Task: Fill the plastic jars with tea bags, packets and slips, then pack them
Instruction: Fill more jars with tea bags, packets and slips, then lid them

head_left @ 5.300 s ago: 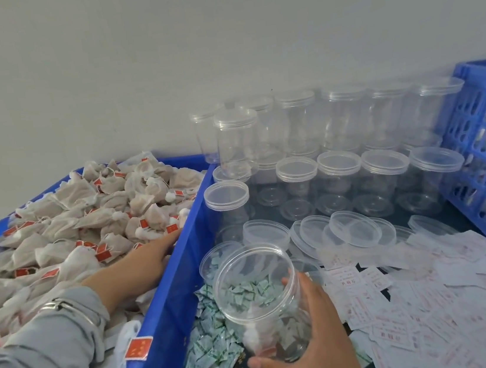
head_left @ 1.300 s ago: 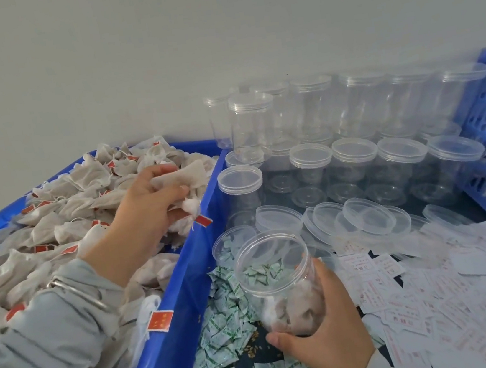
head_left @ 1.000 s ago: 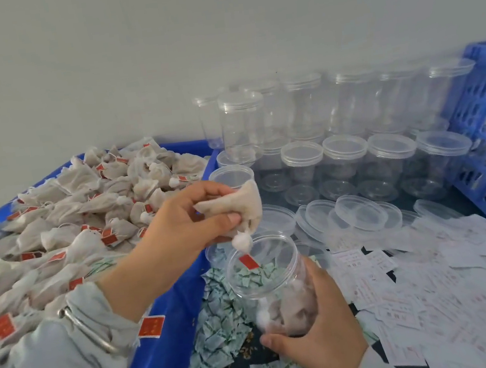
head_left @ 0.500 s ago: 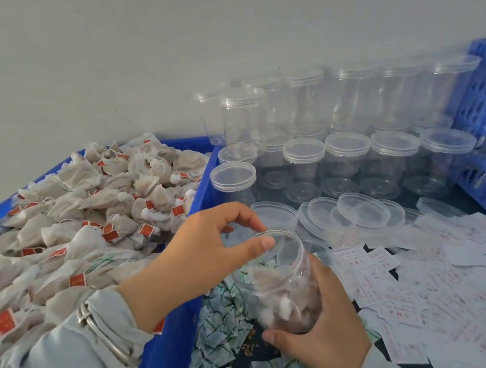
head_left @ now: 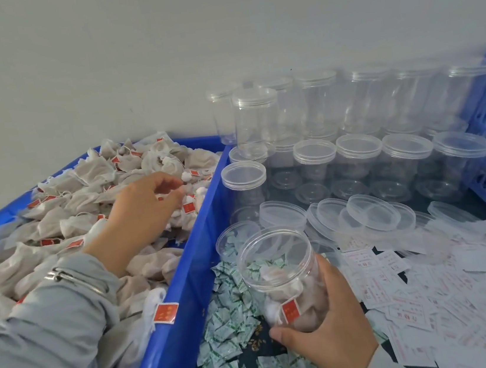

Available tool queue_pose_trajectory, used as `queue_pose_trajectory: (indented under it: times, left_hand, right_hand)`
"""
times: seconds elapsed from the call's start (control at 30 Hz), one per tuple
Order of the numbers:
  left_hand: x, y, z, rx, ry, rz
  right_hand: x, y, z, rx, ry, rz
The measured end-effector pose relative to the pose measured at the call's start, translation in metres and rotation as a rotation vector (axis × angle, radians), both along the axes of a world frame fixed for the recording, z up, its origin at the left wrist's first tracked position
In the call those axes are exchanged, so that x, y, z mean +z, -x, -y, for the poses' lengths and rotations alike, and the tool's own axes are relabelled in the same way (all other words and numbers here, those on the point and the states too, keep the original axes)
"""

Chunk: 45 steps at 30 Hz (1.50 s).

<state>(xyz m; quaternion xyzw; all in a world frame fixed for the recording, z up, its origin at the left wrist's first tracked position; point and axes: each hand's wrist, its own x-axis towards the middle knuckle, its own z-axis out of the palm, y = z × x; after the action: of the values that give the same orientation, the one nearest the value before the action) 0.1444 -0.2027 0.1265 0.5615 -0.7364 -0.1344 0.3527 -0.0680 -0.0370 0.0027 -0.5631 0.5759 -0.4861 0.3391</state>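
A few tea bags are held in the open clear plastic jar (head_left: pixel 282 280), gripped by the right hand (head_left: pixel 326 336); the left hand (head_left: pixel 142 206), fingers loosely curled, apparently empty, is reached over the heaped white tea bags (head_left: pixel 64 219); packets, slips and packing are left.

head view: looking forward and down from the person's head | close over the blue bin (head_left: pixel 174 331) and clear jars (head_left: pixel 361 149) | facing a pale wall (head_left: pixel 157 56)

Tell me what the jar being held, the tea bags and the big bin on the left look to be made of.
Jar: clear glossy plastic; the tea bags inside and the packets behind show through its wall.
Tea bags: thin, matte white mesh or paper, probably; they crumple softly and show brownish fill. Red tags look like printed paper.
Bin: solid blue moulded plastic, smooth with a slight sheen.
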Motion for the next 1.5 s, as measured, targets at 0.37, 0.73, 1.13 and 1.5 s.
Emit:
queue_pose_trajectory:
  times: [0.37,0.73,1.13,1.5]
  left_hand:
    - [-0.029,-0.023,0.021,-0.100,-0.449,0.740]
    - [-0.022,-0.009,0.009,-0.142,-0.636,0.887]
    - [0.011,-0.020,-0.003,-0.295,-0.829,0.662]
    - [0.010,-0.028,0.000,-0.240,-0.433,0.633]
  right_hand:
    - [0.000,-0.001,0.000,-0.108,0.089,-0.079]
    - [0.004,-0.002,-0.001,-0.035,0.063,-0.034]
    - [0.002,-0.003,-0.001,-0.091,0.083,-0.079]
    - [0.006,-0.003,-0.001,-0.047,0.065,-0.088]
